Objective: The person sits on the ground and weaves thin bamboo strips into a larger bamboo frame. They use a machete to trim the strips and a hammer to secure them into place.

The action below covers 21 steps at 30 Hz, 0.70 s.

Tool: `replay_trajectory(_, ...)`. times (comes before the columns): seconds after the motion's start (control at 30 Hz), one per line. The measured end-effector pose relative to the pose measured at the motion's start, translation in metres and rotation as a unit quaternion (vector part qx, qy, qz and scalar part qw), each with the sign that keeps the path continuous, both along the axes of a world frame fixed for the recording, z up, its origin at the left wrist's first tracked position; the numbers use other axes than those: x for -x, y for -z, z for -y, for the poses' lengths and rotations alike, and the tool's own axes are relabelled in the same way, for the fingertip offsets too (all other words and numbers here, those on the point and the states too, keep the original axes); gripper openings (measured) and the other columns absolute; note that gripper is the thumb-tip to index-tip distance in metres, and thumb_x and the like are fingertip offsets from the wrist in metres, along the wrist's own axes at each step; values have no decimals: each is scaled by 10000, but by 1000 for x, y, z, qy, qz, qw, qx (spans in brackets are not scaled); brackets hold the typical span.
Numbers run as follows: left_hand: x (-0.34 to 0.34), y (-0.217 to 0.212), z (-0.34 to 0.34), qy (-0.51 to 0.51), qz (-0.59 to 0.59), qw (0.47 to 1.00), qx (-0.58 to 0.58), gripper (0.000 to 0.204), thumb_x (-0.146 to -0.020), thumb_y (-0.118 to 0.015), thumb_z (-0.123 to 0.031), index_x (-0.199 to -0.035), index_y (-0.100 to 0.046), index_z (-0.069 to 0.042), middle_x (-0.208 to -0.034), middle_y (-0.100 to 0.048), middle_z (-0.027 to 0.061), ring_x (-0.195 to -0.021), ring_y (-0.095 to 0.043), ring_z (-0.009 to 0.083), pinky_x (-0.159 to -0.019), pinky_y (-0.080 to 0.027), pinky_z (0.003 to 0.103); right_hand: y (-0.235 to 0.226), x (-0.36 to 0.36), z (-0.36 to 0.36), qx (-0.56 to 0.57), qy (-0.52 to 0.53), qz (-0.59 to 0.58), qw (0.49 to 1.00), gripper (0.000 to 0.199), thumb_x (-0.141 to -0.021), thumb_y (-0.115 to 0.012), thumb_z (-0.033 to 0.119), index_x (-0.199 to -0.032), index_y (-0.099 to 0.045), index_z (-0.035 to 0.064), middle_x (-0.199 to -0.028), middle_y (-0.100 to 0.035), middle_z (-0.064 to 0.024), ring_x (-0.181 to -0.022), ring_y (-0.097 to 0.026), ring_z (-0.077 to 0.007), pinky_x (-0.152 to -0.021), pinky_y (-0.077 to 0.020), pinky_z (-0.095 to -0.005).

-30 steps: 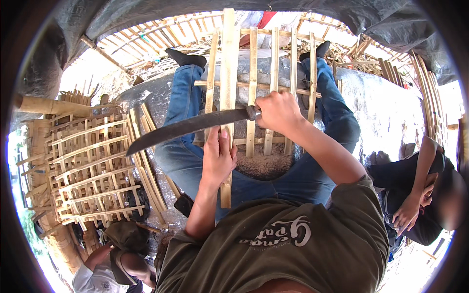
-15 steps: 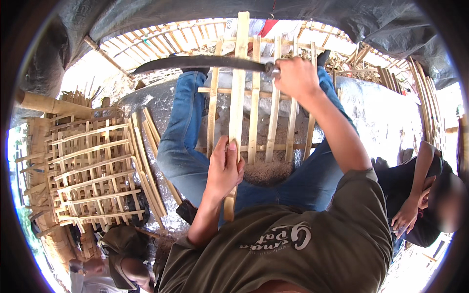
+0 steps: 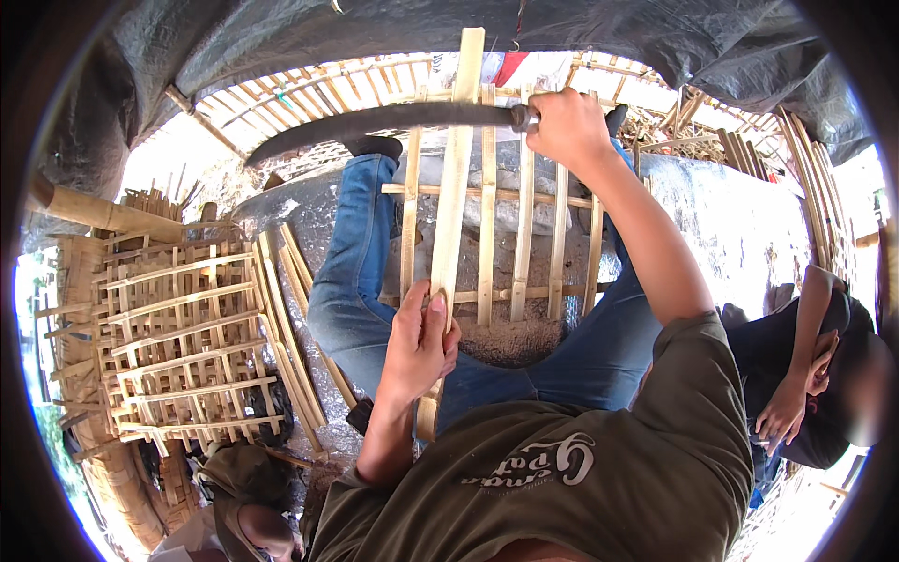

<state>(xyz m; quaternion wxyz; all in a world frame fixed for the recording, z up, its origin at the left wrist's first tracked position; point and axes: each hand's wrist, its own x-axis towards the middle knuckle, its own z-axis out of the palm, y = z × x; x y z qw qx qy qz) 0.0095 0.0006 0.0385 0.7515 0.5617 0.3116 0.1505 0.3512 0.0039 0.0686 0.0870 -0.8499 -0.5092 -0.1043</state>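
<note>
At upper centre, the right hand (image 3: 567, 128) grips a machete (image 3: 375, 121), its blade crossing a bamboo strip (image 3: 454, 206); below centre, the left hand (image 3: 419, 345) clasps that strip beside 5 slats (image 3: 487, 215).

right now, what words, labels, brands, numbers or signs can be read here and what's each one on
Dark olive T-shirt: pale chest lettering, partly creased; I won't copy its wording.
White sheeting: small marks, too small to read.
Machete: no readable marking.
</note>
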Motion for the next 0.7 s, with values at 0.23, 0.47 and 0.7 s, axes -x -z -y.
replay_trajectory(0.23,10,7,3,28,-24,999,1,206,-1133,-369,-258,-1111,-424,-61,-584,-419,15,-375,-368,70,-340,-299,240,-11,-68,-23,-15,102,-43,994,313,-772,-705,218,-1038,-750,58,-985,-738,-234,-945,-736,-388,-864,-603,-462)
replay_trajectory(0.47,8,26,-11,12,-13,999,-39,235,-1132,-370,-252,-1115,-435,-27,-609,-457,34,-369,-388,84,-331,-318,247,3,-77,-23,-48,122,-108,986,321,-774,-682,221,-1044,-750,61,-971,-742,-233,-956,-728,-394,-889,-581,-472)
replay_trajectory(0.7,17,60,-16,-49,-4,998,-35,256,-1113,-450,-270,-1104,-437,-14,-637,-446,1,-401,-427,83,-375,-378,250,15,-55,-3,-100,115,-204,967,285,-833,-724,306,-959,-754,51,-897,-746,-212,-894,-730,-385,-815,-570,-476)
